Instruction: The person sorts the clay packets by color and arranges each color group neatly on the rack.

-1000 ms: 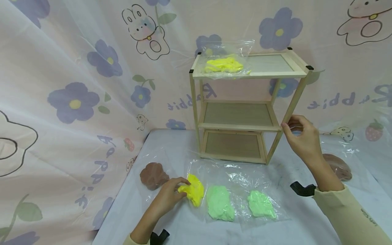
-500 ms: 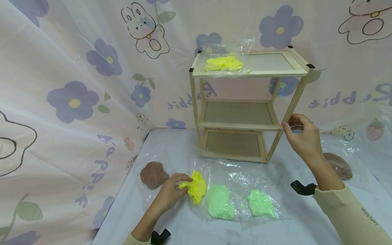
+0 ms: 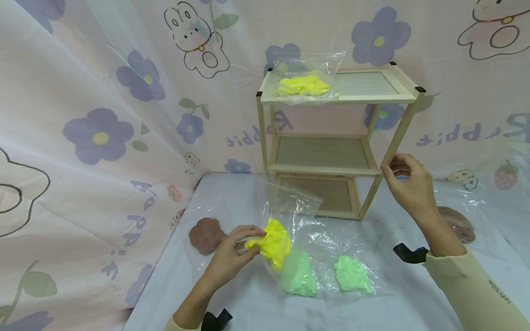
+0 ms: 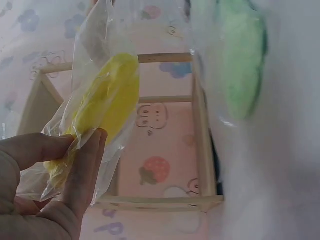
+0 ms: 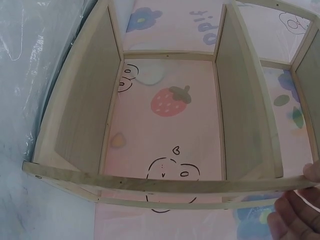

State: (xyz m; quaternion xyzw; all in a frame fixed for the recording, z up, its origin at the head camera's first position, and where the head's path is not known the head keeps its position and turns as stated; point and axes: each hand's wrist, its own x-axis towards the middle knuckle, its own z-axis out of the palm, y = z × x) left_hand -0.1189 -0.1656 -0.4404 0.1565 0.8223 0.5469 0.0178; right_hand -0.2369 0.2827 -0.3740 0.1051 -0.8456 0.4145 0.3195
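My left hand (image 3: 233,253) pinches a clear plastic bag holding yellow clay (image 3: 275,243) between thumb and fingers. In the left wrist view the yellow clay (image 4: 107,97) shows through the bag, the fingers gripping its lower end. The bag stands raised in front of the wooden shelf (image 3: 325,171) and overlaps a bag of green clay (image 3: 304,280). My right hand (image 3: 411,186) holds the shelf's front right post at the middle board, thumb in front. The right wrist view shows fingers (image 5: 295,215) at that post (image 5: 150,186). A second yellow clay bag (image 3: 304,85) lies on the top board.
Another bag of green clay (image 3: 353,274) lies in front of the shelf. Brown clay (image 3: 207,236) in a bag sits at the left, and more brown clay (image 3: 457,224) lies behind the right forearm. A printed curtain (image 3: 99,197) hangs at the back and left of the table.
My left hand has lifted the yellow clay bag off the table and moved it up and to the right. The right hand stays on the shelf post.
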